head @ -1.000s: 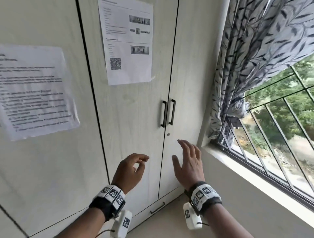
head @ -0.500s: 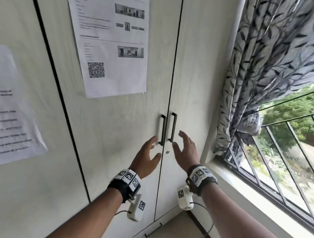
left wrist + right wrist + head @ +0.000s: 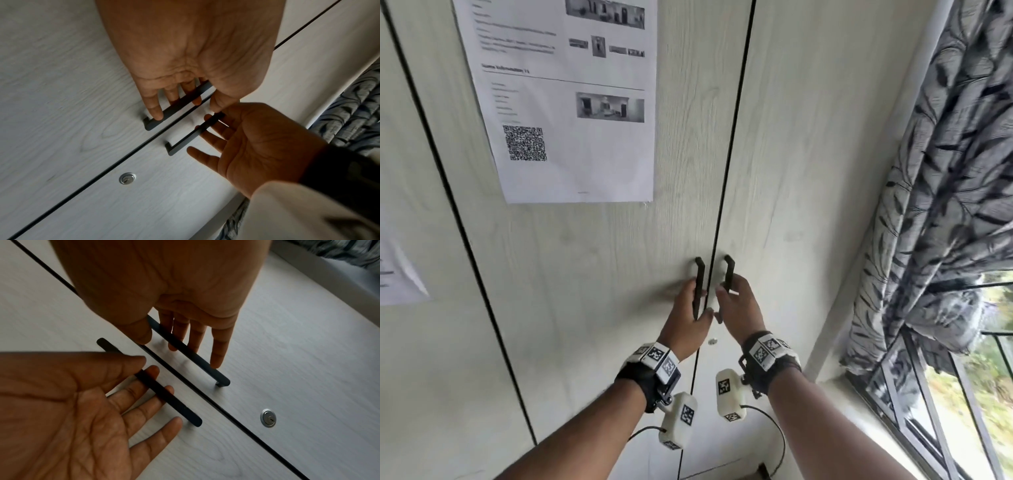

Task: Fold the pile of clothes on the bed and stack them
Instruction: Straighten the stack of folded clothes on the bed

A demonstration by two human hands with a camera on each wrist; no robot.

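Note:
No clothes or bed show in any view. I face a pale wardrobe with two black bar handles at the door seam. My left hand (image 3: 697, 303) (image 3: 185, 91) has its straight fingers slid behind the left handle (image 3: 700, 284) (image 3: 176, 105), thumb in front near the seam. The right hand (image 3: 734, 298) (image 3: 180, 337) mirrors it, with its fingers tucked behind the right handle (image 3: 728, 274) (image 3: 197, 356). Neither hand has curled round its bar. Both doors are closed.
A round keyhole (image 3: 712, 341) sits below the handles on the right door. A printed sheet with a QR code (image 3: 571, 102) is stuck on the left door. A leaf-patterned curtain (image 3: 945, 205) and a barred window (image 3: 962, 394) lie to the right.
Both hands rose from waist height to the wardrobe handles and slid their fingers behind them. My view moved closer to the doors.

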